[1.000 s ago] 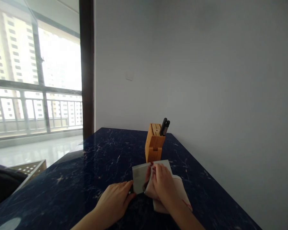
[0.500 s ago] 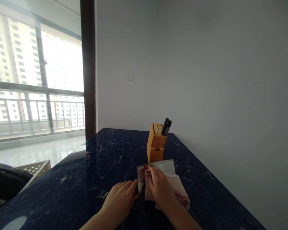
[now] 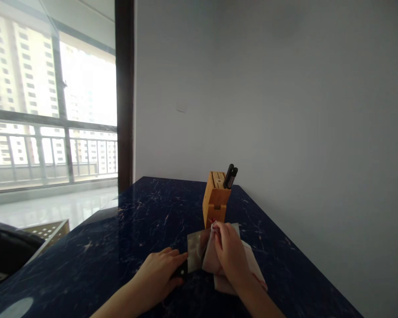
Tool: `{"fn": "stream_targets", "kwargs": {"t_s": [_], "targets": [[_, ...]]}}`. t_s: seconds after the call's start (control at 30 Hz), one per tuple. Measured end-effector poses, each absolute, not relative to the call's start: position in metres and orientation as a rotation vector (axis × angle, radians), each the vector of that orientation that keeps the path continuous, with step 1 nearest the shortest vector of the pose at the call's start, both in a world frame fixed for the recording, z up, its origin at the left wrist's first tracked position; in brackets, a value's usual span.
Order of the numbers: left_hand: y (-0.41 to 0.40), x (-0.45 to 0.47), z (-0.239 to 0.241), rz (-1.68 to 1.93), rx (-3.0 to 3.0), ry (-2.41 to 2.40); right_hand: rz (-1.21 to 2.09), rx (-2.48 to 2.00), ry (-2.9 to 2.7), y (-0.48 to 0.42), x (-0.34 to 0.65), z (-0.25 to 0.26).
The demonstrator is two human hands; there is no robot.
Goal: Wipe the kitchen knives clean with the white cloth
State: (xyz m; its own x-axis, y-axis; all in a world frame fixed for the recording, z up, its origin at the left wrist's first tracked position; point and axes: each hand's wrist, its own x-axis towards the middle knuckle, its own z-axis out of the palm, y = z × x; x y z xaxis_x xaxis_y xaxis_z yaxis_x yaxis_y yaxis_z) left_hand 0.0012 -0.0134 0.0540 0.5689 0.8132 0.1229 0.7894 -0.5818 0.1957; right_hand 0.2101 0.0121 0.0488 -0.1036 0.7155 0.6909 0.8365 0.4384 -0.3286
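Starting at your left, the tall glass window (image 3: 53,110) gives way to the dark blue marble-veined countertop (image 3: 119,238), which runs toward you. Your left hand (image 3: 159,274) is curled shut around the black handle (image 3: 182,270) of the broad rectangular steel cleaver (image 3: 195,252). The cleaver sits right in front of you, its flat face tilted up; a second ago those fingers lay looser. The pale pink-white cloth (image 3: 209,260) is bunched against the blade, and the rest of it trails on the counter under your wrist. Behind the cleaver stands the slanted wooden knife block (image 3: 215,198) with two black knife handles (image 3: 231,176) in it. Your right hand (image 3: 231,254) pinches the cloth closed. It has slid along to the blade's far top edge, so the wiping now seems to reach the upper blade.
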Motion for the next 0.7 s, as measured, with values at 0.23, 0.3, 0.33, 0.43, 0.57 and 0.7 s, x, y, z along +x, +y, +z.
{"fn": "stream_targets", "kwargs": {"t_s": [0.23,0.3,0.33,0.43,0.57,0.7], "targets": [[-0.018,-0.007,0.067,0.227,2.581,1.216,-0.131,-1.307,-1.845,0.015,0.213,0.046],[-0.020,-0.008,0.068,0.247,2.500,1.126,-0.126,-1.301,-1.844,0.015,0.215,0.046],[-0.020,-0.007,0.069,0.263,2.451,1.085,-0.124,-1.292,-1.845,0.015,0.215,0.045],[-0.021,-0.004,0.067,0.314,2.324,0.999,-0.109,-1.258,-1.836,0.015,0.214,0.044],[-0.018,0.002,0.057,0.339,2.300,0.975,-0.090,-1.239,-1.870,0.009,0.203,0.041],[-0.016,0.004,0.052,0.305,2.357,1.024,-0.090,-1.199,-1.925,0.003,0.190,0.039]]}}
